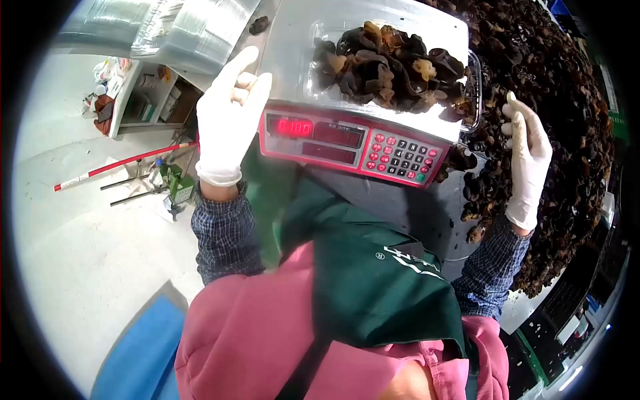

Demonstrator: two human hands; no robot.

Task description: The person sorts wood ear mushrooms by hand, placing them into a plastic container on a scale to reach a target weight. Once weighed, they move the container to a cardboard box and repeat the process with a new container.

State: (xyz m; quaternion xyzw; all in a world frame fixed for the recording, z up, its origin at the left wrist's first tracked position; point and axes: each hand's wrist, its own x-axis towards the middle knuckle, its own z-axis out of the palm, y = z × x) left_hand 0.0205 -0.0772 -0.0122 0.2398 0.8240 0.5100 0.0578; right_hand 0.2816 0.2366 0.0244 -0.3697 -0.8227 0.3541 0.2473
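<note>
A clear plastic tray (473,93) filled with dark wood ear mushrooms (383,73) rests on the metal plate of a red digital scale (347,147). The lit display (294,127) seems to read 0.180. My left hand (232,117), in a white glove, is raised at the scale's left side, fingers apart and holding nothing. On the other side, my right hand (529,157), gloved too, hovers by the large mushroom heap with its fingers loosely bent and apart. Nothing shows in it.
A big heap of wood ear mushrooms (547,80) covers the right side. Stacked clear plastic trays (160,30) stand at upper left. One loose mushroom piece (259,25) lies beside the scale. A shelf unit (150,97) and a red-and-white pole (120,165) are at left.
</note>
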